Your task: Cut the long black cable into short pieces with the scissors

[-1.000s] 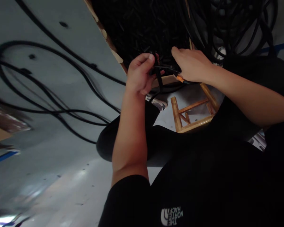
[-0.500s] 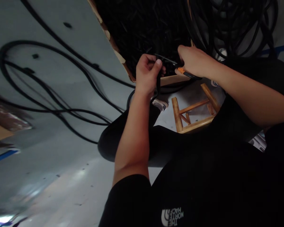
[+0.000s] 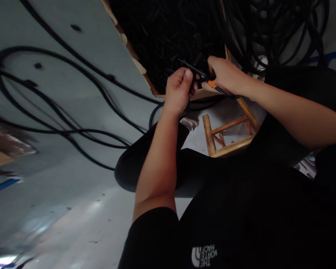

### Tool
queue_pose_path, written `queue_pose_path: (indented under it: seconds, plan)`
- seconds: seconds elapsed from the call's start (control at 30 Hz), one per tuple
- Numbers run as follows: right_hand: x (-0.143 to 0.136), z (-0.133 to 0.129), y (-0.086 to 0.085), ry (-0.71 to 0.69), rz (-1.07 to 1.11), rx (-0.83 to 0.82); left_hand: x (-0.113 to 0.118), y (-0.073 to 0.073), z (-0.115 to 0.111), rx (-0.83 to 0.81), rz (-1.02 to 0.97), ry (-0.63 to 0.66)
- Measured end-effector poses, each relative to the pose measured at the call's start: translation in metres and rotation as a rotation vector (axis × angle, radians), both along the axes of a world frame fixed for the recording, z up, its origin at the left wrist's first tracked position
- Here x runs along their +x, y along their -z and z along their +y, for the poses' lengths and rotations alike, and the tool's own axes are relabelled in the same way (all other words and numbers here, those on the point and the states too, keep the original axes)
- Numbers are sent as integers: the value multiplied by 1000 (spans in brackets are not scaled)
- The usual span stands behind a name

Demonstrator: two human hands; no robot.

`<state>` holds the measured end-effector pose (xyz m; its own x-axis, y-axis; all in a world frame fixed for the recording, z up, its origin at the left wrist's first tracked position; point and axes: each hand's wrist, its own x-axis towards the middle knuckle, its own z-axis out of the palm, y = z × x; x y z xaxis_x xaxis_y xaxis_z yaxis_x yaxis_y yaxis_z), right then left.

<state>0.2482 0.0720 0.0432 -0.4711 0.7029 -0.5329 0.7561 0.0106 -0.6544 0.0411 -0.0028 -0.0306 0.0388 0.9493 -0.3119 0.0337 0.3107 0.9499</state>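
Note:
My right hand [image 3: 226, 74] is closed around the orange-and-black handles of a pair of scissors [image 3: 196, 71]. Their blades point up and left, past the fingertips of my left hand [image 3: 179, 87]. That hand pinches a black rubber strip [image 3: 187, 102], mostly hidden behind the fingers and wrist. Both hands are over the near edge of a cardboard box [image 3: 141, 69] filled with short black cut pieces [image 3: 168, 33]. Whether the blades touch the strip I cannot make out.
Long black strips [image 3: 96, 76] loop across the grey floor on the left. A tangled heap of black strips [image 3: 280, 33] lies right of the box. Below my hands stands a wooden stool [image 3: 210, 136]. Blue tape [image 3: 332, 56] marks the floor, and small black scraps [image 3: 38, 66] are scattered about.
My left hand has shifted slightly right, closer to the scissors. My right hand and the scissors have moved a little left, so the blades reach further past the left fingertips.

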Motion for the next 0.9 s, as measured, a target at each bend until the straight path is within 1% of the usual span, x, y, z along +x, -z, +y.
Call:
queue_pose_path:
  seconds: [0.1, 0.17, 0.3, 0.37, 0.43, 0.5, 0.57, 0.6, 0.67, 0.73, 0.8, 0.9]
  plan:
    - [3, 1, 2, -37, -6, 44, -2, -6, 2, -82, -20, -8]
    - [5, 4, -3, -87, -20, 55, -4, -16, 4, -173, -65, 13]
    - [9, 12, -15, -210, -52, 46, -12, -41, 9, -435, -166, 110]
    - [11, 14, -18, -244, -66, 31, -15, -49, 10, -513, -205, 138]
    - [13, 16, -16, -259, -83, 27, -16, -51, 12, -564, -253, 153]
    - [13, 17, -12, -261, -100, 37, -15, -51, 12, -590, -317, 146]
    - [12, 16, -8, -240, -97, 57, -11, -48, 12, -569, -349, 113]
    - [11, 15, -6, -234, -96, 55, -8, -46, 12, -540, -338, 98]
    - [9, 13, -5, -232, -106, 20, -2, -41, 10, -463, -252, 94]
    - [6, 9, -7, -248, -152, -32, 4, -32, 7, -390, -123, 117]
    - [2, 6, -11, -253, -216, -49, 8, -18, 3, -324, -7, 116]
    - [-1, 5, -15, -226, -281, -1, 8, 1, -1, -258, 98, 50]
